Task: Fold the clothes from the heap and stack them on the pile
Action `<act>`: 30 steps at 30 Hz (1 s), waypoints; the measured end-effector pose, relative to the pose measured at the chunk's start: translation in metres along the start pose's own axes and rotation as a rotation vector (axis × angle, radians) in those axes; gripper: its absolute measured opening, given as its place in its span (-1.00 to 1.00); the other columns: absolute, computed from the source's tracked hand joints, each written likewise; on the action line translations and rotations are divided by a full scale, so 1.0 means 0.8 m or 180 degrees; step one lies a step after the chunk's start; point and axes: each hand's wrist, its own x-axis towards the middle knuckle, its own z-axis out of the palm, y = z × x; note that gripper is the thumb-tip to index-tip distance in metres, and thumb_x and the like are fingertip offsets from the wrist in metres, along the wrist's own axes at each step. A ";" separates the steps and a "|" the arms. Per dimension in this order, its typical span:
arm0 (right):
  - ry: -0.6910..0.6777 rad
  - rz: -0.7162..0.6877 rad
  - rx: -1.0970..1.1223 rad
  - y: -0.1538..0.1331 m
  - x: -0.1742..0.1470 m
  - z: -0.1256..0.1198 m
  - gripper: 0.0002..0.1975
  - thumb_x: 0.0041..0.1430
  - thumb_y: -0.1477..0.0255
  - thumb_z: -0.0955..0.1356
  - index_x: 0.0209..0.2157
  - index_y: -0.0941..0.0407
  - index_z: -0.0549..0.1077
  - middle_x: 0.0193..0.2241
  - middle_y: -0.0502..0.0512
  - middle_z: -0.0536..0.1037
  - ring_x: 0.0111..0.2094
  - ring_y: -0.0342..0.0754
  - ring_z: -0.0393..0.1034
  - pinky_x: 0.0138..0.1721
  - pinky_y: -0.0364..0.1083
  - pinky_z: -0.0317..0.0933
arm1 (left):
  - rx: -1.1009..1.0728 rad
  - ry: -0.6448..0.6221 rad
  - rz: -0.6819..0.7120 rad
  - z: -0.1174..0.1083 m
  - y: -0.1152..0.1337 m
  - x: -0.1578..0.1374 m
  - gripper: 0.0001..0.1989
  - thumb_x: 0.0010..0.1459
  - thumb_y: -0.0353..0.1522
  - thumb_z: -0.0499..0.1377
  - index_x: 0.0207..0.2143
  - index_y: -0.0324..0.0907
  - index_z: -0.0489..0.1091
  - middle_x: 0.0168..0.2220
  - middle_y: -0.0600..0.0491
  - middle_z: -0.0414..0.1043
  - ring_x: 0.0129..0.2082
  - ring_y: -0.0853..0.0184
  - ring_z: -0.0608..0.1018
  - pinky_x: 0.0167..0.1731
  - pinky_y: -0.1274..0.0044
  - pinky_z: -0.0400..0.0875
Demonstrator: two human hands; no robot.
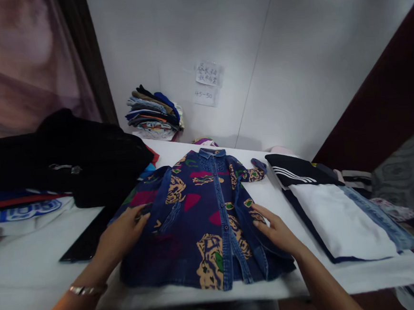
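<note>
A dark blue patterned long-sleeved shirt (pixel 201 217) with a denim collar and button strip lies front up before me, collar away from me. My left hand (pixel 125 228) is at the sleeve on the left, its fingers closed on the fabric; the fingertips are partly hidden. On the right edge of the shirt, my right hand (pixel 277 228) grips the cloth between thumb and fingers. The sleeve on the right bends outward near the top, with its cuff (pixel 259 165) apart from the body.
A white table (pixel 161 297) carries it all. Black garments (pixel 100 158) are heaped at the left, beside a flat black board (pixel 84 238). Folded clothes (pixel 344 220) lie at the right. A clothes stack (pixel 153 111) and paper signs (pixel 206 83) are at the back wall.
</note>
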 end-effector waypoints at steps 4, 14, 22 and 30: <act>-0.0165 -0.0113 -0.0456 0.019 0.079 0.038 -0.38 0.13 0.21 0.34 0.22 0.05 0.26 0.30 0.19 0.17 0.32 0.11 0.01 0.28 0.20 0.00 | 0.0359 0.0328 -0.0117 -0.025 0.000 0.030 -0.48 0.22 -0.16 -0.10 0.10 -0.23 0.32 0.08 -0.20 0.38 0.01 0.01 0.49 -0.12 0.28 0.42; -0.0518 -0.0029 -0.2187 0.037 0.108 0.112 -0.50 0.31 0.24 0.18 0.22 0.10 0.28 0.33 0.23 0.07 0.36 0.18 -0.14 0.29 0.25 -0.15 | 0.0744 -0.0264 -0.0611 -0.034 -0.005 0.059 -0.58 0.18 -0.20 0.00 0.02 -0.21 0.33 -0.17 -0.22 0.53 -0.15 -0.01 0.56 -0.28 0.35 0.38; -0.0347 -0.0178 -0.2243 0.045 0.105 0.112 -0.52 0.31 0.24 0.19 0.20 0.05 0.32 0.32 0.19 0.13 0.34 0.17 -0.07 0.27 0.23 -0.06 | 0.1241 0.0649 0.0252 -0.094 0.038 0.077 -0.70 0.19 -0.38 -0.09 -0.26 -0.12 0.43 -0.25 -0.07 0.51 -0.22 0.14 0.54 -0.43 0.45 0.27; -0.0369 -0.0135 -0.2151 0.043 0.104 0.112 -0.51 0.30 0.23 0.19 0.19 0.07 0.32 0.31 0.20 0.13 0.34 0.16 -0.06 0.28 0.24 -0.10 | 0.0860 0.1616 0.0632 -0.210 -0.014 0.188 -0.72 0.17 -0.38 -0.02 -0.38 -0.09 0.49 -0.17 -0.05 0.47 0.04 0.13 0.38 -0.03 0.27 0.23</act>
